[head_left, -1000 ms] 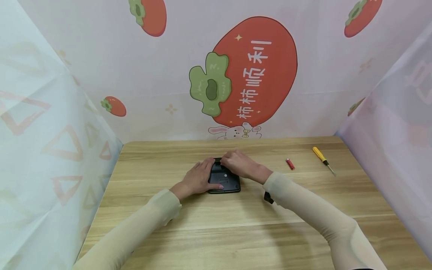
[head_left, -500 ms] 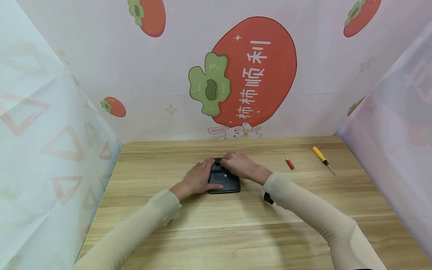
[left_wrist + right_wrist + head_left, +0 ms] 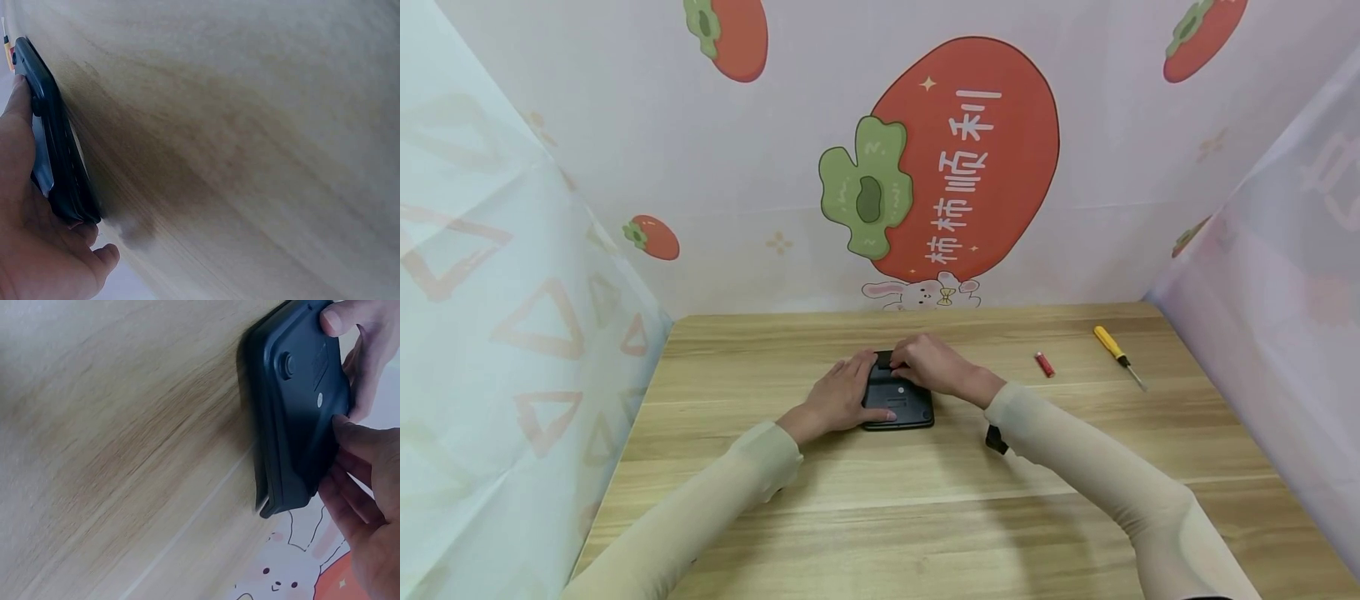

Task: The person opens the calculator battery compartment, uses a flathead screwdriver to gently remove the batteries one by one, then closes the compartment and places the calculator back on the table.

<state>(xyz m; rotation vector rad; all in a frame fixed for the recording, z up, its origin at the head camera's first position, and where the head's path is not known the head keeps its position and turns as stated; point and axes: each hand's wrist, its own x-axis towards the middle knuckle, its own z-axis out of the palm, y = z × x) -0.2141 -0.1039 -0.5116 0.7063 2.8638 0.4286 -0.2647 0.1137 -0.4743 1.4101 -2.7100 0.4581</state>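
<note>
A black calculator [image 3: 910, 407] lies back side up on the wooden table, with a rubber foot and a small pale round spot showing. My left hand [image 3: 838, 393] grips its left side, the thumb laid across the back near the front edge and the fingers reaching toward the far edge. At the far end, around a dark recess, my right hand [image 3: 928, 363] touches the calculator. In the right wrist view, the right thumb [image 3: 356, 439] rests on the back, apart from the fingers [image 3: 350, 500], which meet the far edge. Those fingers partly hide the recess.
A red battery [image 3: 1045, 364] lies to the right on the table [image 3: 880, 517]. Farther right is a yellow-handled screwdriver [image 3: 1120, 357]. A small black piece [image 3: 996, 440] sits partly under the right sleeve. A printed cloth wall [image 3: 775, 167] stands behind the table.
The right thumb has moved away from the right fingers, showing a gap between them over the calculator. The left hand and the calculator have stayed in place.
</note>
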